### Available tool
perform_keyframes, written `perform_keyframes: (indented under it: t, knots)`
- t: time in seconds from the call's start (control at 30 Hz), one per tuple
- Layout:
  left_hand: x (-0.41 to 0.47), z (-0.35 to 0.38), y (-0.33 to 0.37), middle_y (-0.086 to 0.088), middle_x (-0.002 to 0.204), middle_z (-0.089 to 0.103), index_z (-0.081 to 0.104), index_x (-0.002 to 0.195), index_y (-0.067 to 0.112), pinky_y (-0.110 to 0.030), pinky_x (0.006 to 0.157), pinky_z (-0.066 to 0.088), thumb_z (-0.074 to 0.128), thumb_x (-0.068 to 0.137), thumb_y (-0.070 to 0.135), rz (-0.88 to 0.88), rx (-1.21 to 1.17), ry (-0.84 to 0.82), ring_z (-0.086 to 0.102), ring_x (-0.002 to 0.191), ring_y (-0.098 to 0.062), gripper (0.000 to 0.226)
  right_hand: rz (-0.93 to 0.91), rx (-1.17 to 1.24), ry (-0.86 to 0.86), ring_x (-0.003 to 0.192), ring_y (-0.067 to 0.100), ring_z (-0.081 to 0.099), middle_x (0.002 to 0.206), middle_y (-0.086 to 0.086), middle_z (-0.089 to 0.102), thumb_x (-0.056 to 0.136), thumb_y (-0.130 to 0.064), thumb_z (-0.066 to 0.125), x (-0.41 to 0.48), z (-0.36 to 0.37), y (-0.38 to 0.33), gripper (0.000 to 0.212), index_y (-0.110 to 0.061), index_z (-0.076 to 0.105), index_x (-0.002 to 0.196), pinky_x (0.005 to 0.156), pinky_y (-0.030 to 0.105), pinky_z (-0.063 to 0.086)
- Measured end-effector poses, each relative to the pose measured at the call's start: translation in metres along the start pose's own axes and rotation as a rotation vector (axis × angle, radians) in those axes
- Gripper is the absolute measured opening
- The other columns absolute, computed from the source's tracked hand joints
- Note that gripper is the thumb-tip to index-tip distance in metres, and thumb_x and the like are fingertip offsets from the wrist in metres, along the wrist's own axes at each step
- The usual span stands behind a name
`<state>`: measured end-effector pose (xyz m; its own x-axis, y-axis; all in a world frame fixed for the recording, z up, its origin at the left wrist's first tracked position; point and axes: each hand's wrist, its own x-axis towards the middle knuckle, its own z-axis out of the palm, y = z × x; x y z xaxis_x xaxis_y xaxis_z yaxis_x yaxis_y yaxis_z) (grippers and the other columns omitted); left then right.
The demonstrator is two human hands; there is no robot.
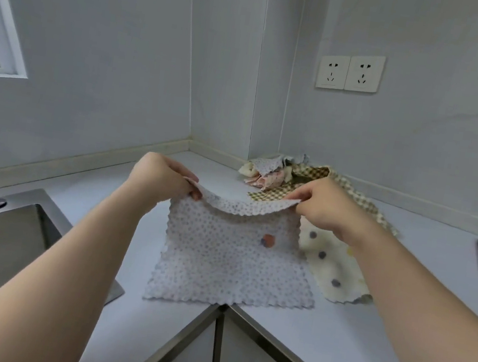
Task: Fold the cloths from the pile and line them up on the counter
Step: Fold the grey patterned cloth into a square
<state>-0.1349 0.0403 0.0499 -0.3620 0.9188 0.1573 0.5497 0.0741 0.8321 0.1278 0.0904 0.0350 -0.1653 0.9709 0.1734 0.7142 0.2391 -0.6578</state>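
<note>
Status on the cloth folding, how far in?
Done: no finished row on the counter; a cream spotted cloth lies there, fold unclear. In hand: left hand and right hand pinch the far edge of the grey dotted cloth. Left: the pile in the corner, checked cloth included.

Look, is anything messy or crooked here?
Yes. The cloth pile in the corner is a crumpled heap, and the cream spotted cloth lies crooked, partly under the grey dotted cloth pinched by the left hand and right hand. Nothing looks spilled or torn.
</note>
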Motion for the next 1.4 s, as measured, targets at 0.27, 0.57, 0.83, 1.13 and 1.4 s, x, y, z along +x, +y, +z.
perform_keyframes:
  t: [0.27,0.57,0.83,1.13,1.4]
  knots:
    - [-0.016,0.008,-0.009,-0.012,0.071,0.075,0.073,0.094,0.002,-0.027,0.055,0.058,0.06,0.086,-0.007,-0.074,-0.178,-0.005,0.073,0.062,-0.026,0.018,0.078,0.23,-0.067,0.067,0.028,0.075,0.076,0.014,0.074,0.088,0.013,0.037,-0.015,0.001,0.006,0.048,-0.021,0.07,0.096,0.061,0.041,0.045]
    - [-0.098,0.002,-0.048,0.005,0.085,0.073,0.072,0.083,0.021,-0.029,0.066,0.054,0.072,0.084,0.009,0.086,0.035,0.0,0.069,0.08,-0.022,0.012,-0.168,0.065,0.007,0.076,-0.001,0.062,0.086,-0.012,0.07,0.084,-0.012,0.068,-0.096,0.008,0.033,0.012,-0.024,0.07,0.084,0.068,0.011,0.046]
    - [-0.121,0.0,-0.094,0.019,0.092,0.071,0.065,0.068,0.026,-0.021,0.086,0.052,0.066,0.068,-0.01,0.449,0.22,-0.094,0.067,0.094,0.003,0.036,-0.377,-0.216,-0.015,0.092,0.012,0.057,0.097,-0.007,0.064,0.09,-0.012,0.055,-0.119,0.03,0.057,0.016,-0.019,0.068,0.097,0.087,0.03,0.049]
    - [-0.115,0.002,-0.105,0.021,0.101,0.068,0.069,0.081,0.025,0.0,0.083,0.041,0.073,0.078,0.004,0.533,0.294,-0.062,0.06,0.1,0.01,0.022,-0.399,-0.197,0.136,0.1,0.017,0.066,0.107,0.004,0.073,0.086,0.004,0.06,-0.112,0.039,0.061,0.028,-0.008,0.076,0.106,0.092,0.015,0.042]
    - [-0.113,0.003,-0.109,0.021,0.105,0.07,0.077,0.086,0.024,-0.005,0.092,0.042,0.074,0.079,0.01,0.511,0.302,-0.098,0.058,0.105,0.014,0.015,-0.405,-0.277,0.107,0.109,0.018,0.065,0.115,0.006,0.073,0.086,0.002,0.061,-0.111,0.04,0.065,0.027,-0.007,0.078,0.106,0.101,0.012,0.034]
